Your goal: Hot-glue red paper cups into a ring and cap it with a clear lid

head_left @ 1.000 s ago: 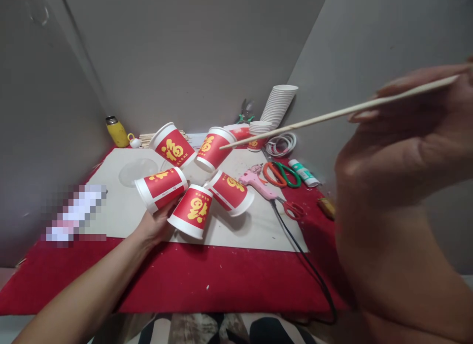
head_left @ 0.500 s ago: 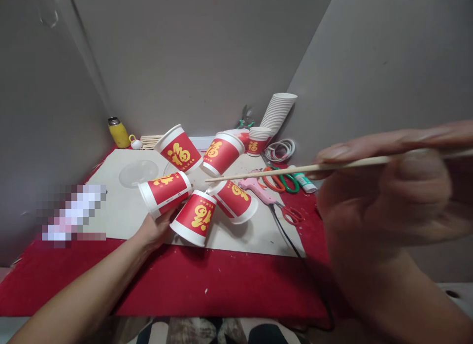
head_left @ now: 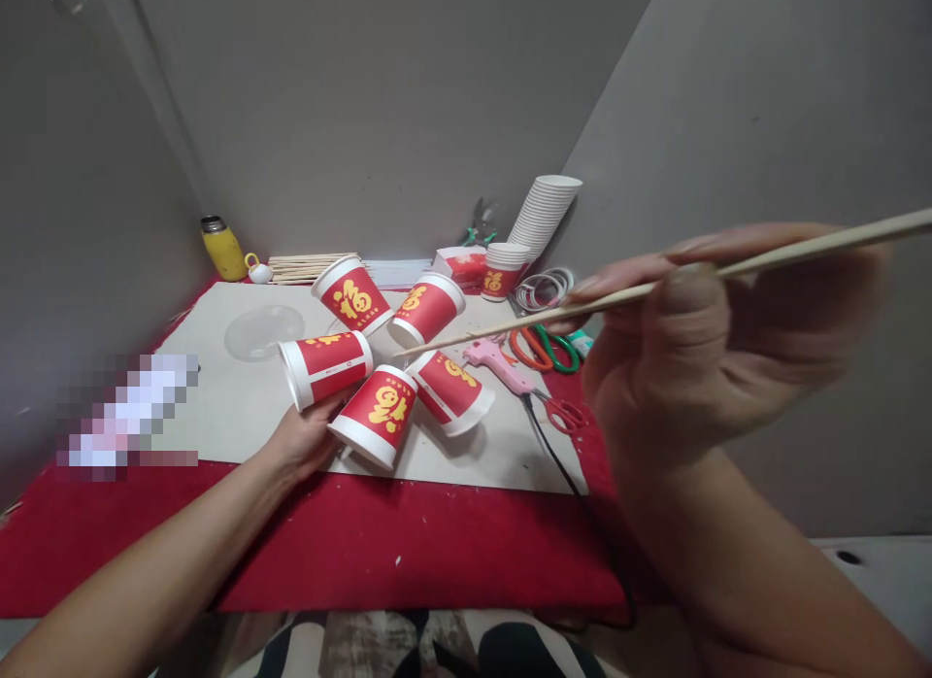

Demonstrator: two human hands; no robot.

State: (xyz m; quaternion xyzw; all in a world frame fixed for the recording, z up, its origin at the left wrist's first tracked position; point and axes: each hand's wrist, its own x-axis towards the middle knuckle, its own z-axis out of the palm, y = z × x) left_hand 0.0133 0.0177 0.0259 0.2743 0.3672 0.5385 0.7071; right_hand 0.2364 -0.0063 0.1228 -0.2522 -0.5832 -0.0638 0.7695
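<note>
I can't see the fingers of the left hand (head_left: 313, 440); they are behind the ring of 5 red and white cups (head_left: 375, 416), so I can't tell if they are closed. The near end of the stick (head_left: 618, 298) runs out past the right edge of my view. The right hand (head_left: 699, 348) hides most of a green and white tube (head_left: 581, 343). At the left, something (head_left: 131, 406) is just blurry squares to me.

The stick is up above the red counter (head_left: 437, 552), pinched between the right thumb and fingers. It is long and straight, and in my view it slopes from high on the right down to the left. Its thin tip points at the middle of the ring; I can't tell if it touches a cup. The cups' narrow ends face in and their wide rims face out. The 2 hands are well apart.
</note>
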